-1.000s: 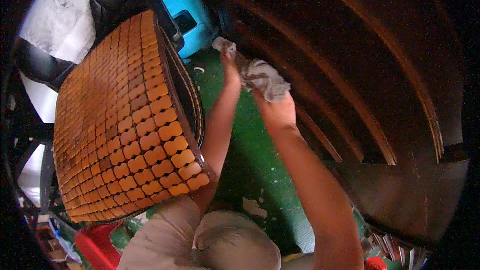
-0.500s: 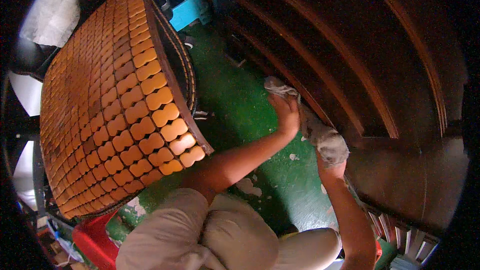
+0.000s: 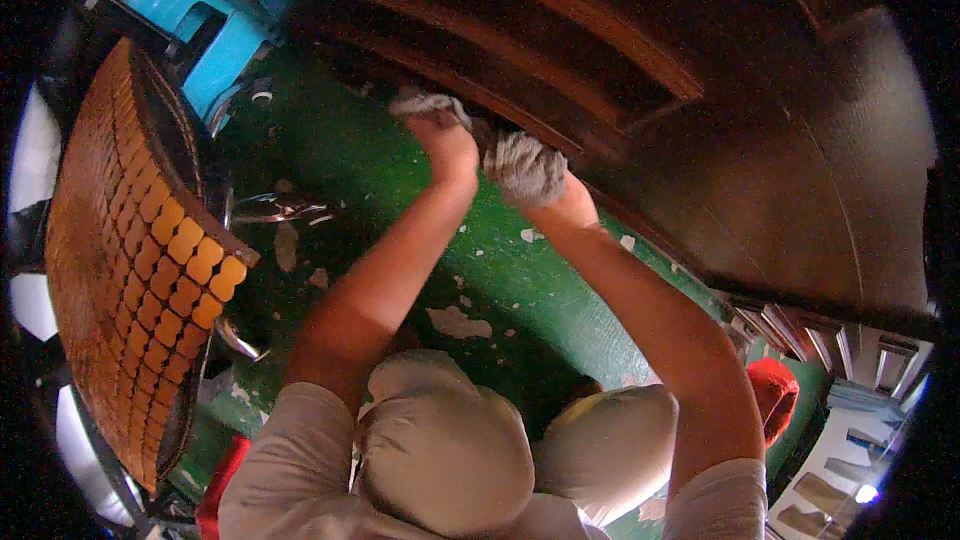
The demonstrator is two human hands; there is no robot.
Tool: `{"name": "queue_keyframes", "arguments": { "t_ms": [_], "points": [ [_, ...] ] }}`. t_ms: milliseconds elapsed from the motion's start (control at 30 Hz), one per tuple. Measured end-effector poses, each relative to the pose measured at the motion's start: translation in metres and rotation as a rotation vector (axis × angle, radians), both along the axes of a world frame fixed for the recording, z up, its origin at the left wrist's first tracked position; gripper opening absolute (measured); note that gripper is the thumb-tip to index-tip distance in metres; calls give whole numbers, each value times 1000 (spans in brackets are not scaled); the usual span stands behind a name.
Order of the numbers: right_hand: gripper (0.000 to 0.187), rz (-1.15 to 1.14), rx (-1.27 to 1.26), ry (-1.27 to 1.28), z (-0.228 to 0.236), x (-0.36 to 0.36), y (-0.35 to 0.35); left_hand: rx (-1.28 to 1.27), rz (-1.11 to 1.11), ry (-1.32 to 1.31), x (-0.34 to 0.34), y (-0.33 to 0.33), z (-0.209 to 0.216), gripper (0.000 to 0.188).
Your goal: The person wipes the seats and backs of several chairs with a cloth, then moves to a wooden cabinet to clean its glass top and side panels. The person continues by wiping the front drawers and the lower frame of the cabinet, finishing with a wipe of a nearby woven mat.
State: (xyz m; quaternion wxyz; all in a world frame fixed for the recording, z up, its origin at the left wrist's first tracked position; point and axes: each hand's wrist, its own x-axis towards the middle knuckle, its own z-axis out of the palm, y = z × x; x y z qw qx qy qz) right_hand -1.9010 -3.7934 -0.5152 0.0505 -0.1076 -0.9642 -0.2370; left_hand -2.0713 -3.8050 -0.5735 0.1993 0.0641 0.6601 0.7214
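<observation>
Low against the base of a dark brown wooden panel (image 3: pixel 560 60), both my arms reach forward side by side. My left hand (image 3: pixel 447 138) is closed on a crumpled grey cloth (image 3: pixel 430 103), which covers its fingers. Bunched grey fabric (image 3: pixel 527 168) also wraps the fingers of my right hand (image 3: pixel 570 208), beside the panel's bottom edge. The fabric hides the fingertips of both hands. Whether it is one piece stretched between them or two, I cannot tell.
A chair seat with a tan tile mat (image 3: pixel 130 270) stands at the left, its chrome foot (image 3: pixel 275 208) beneath. A light-blue plastic object (image 3: pixel 190 20) sits at far left. The green floor (image 3: pixel 400 270) has worn patches. Something red (image 3: pixel 773 398) and slatted pieces (image 3: pixel 790 325) are at right.
My view has swung right, so the chair appears farther left. My hands have come closer together along the panel's base, the fabric still in them.
</observation>
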Motion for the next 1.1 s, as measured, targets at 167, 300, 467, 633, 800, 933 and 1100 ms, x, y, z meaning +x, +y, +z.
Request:
{"name": "queue_keyframes", "arguments": {
  "t_ms": [167, 300, 467, 633, 800, 933, 1100],
  "points": [
    [32, -248, -902, 250, 27, 69, 12, 47, -257, -261, 103, -18, 68, 61],
    [27, -130, -460, 322, 117, 68, 9, 44, -501, 250, 109, -52, 78, 59],
    [43, -155, -201, 915, 172, 78, -1, 259, -261, 871, 131, -35, 143, 62],
    [57, -125, -297, 997, 144, 78, 4, 206, -340, 1051, 130, -23, 122, 74],
    [36, 14, -504, 760, 48, 111, 23, 47, -453, 1406, 131, -25, 35, 50],
    [24, -125, -772, 500, -6, 124, 23, -50, -621, 1743, 107, -40, -8, 24],
    [17, -188, -649, 367, -28, 178, 16, -83, -929, 1921, 122, -33, 23, 24]
  ]
}}
